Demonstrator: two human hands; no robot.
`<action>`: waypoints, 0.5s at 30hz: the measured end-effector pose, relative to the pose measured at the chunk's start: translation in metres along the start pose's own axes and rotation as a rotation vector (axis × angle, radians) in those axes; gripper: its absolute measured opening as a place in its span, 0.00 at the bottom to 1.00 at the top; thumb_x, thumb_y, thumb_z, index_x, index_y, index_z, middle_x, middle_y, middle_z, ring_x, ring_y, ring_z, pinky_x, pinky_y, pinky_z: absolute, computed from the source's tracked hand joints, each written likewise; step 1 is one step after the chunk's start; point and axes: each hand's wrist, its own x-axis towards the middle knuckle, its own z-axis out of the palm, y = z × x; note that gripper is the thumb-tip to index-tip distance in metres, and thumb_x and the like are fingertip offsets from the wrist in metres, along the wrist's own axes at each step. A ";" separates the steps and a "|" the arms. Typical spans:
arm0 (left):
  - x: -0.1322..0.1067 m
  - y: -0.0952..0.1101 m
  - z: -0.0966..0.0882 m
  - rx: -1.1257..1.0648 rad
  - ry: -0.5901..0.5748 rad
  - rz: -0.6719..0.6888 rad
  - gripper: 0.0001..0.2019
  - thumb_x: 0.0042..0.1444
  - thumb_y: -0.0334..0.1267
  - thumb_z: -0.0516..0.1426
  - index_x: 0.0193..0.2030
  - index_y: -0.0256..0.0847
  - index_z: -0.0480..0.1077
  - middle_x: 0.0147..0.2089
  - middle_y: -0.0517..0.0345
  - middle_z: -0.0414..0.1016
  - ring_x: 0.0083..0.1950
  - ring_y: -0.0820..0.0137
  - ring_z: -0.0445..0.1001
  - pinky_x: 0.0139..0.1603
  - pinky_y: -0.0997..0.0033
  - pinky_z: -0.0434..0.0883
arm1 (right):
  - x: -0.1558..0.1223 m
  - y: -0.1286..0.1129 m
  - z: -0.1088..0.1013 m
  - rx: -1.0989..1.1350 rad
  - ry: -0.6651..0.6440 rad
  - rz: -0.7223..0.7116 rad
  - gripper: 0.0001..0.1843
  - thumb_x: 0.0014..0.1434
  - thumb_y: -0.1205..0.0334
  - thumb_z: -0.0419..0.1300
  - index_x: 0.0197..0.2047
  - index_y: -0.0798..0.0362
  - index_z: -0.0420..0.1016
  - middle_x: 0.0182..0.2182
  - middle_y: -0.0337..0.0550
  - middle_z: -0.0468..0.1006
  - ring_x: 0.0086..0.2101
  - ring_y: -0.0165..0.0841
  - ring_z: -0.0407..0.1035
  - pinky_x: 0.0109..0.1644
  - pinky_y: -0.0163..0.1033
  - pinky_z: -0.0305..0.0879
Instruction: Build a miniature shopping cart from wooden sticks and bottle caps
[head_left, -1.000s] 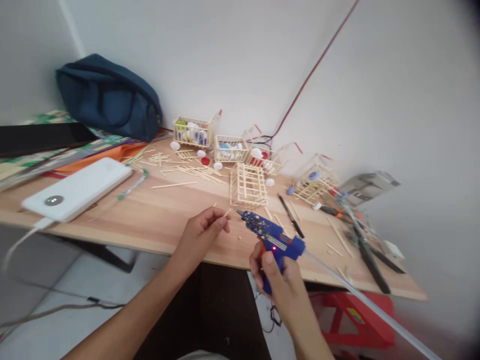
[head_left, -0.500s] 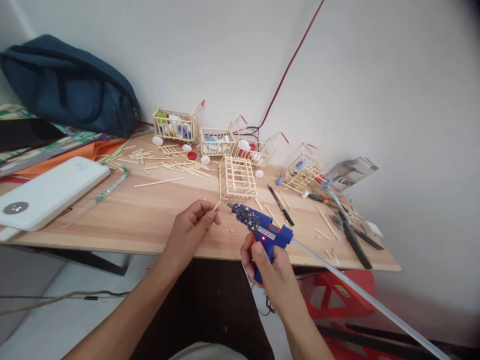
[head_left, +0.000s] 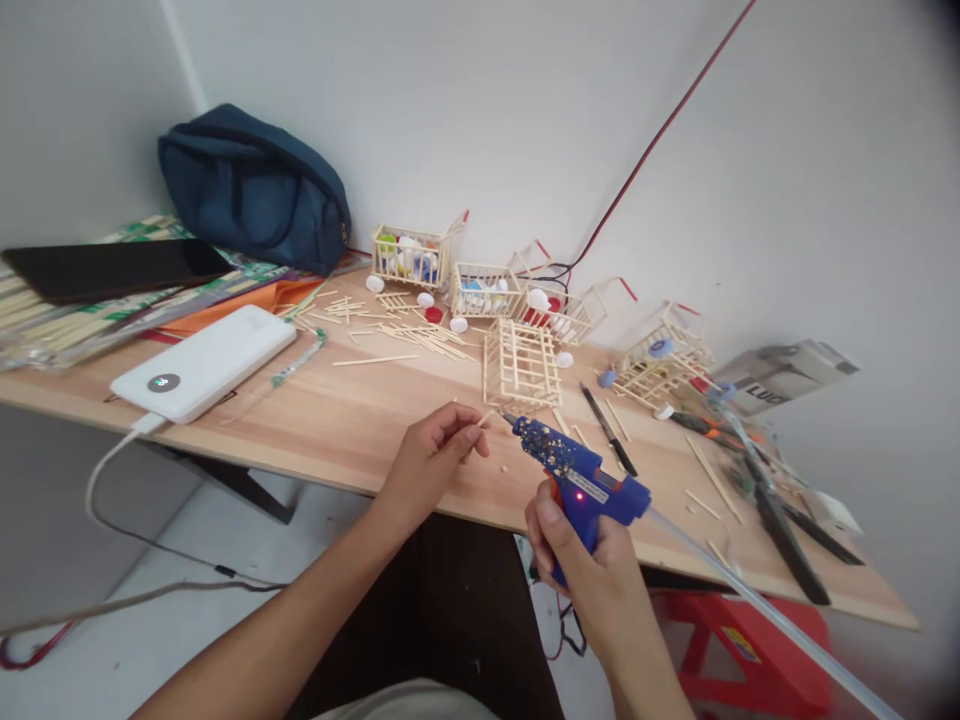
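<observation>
My left hand [head_left: 435,458] pinches a short wooden stick [head_left: 484,420] over the front of the wooden table [head_left: 352,420]. My right hand [head_left: 581,555] grips a blue glue gun [head_left: 581,478] with a red light on; its nozzle tip almost touches the stick's end. A clear glue rod [head_left: 757,605] trails from the gun's back to the lower right. Just behind the stick lies a flat wooden lattice frame [head_left: 520,362].
Small stick-built carts [head_left: 411,255] with bottle caps line the wall, with loose sticks [head_left: 405,335] in front. A white power bank [head_left: 204,362], a dark blue bag [head_left: 255,190], a black slab [head_left: 105,268], pliers and dark tools [head_left: 772,500] lie around. A red stool [head_left: 739,640] stands below.
Both hands keep the same pose, stick end at the gun's nozzle. The camera has swung, shifting the whole scene right and slightly down in view.
</observation>
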 end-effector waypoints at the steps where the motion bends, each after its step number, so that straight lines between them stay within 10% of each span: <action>1: 0.000 0.000 0.000 -0.002 -0.002 0.002 0.07 0.60 0.39 0.54 0.38 0.38 0.69 0.30 0.62 0.71 0.31 0.75 0.61 0.35 0.76 0.60 | 0.000 -0.001 0.001 -0.011 0.003 -0.006 0.22 0.54 0.43 0.63 0.30 0.54 0.66 0.18 0.31 0.61 0.16 0.21 0.51 0.17 0.28 0.45; 15: -0.001 -0.003 0.001 -0.021 0.046 0.025 0.07 0.58 0.40 0.56 0.38 0.38 0.70 0.31 0.60 0.72 0.35 0.73 0.67 0.39 0.74 0.62 | 0.002 0.000 -0.003 -0.071 -0.037 -0.017 0.22 0.56 0.43 0.61 0.29 0.53 0.64 0.17 0.31 0.60 0.16 0.21 0.51 0.17 0.27 0.45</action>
